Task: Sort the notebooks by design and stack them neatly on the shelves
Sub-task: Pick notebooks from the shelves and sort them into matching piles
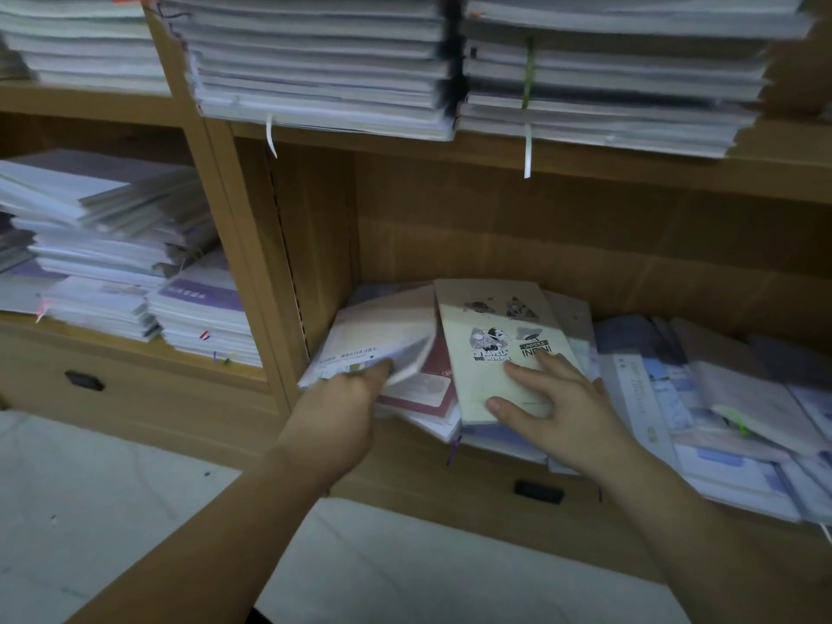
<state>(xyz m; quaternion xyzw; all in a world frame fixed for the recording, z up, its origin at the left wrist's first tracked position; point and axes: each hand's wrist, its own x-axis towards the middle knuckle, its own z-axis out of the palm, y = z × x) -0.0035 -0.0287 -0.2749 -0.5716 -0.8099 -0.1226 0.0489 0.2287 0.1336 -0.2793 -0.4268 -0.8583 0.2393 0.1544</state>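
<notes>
The right hand lies flat with its fingers spread and straight, pressing on a cream notebook printed with black cartoon figures. Left of that notebook, the left hand grips the near edge of a bundle of pale notebooks, which bends upward. A maroon notebook shows between the bundle and the cream one. All rest on a light wooden shelf. Right of the cream notebook sprawls a loose heap of notebooks with glossy covers. Above it stand tall, squared stacks, ribbons hanging. Below it is pale floor.
</notes>
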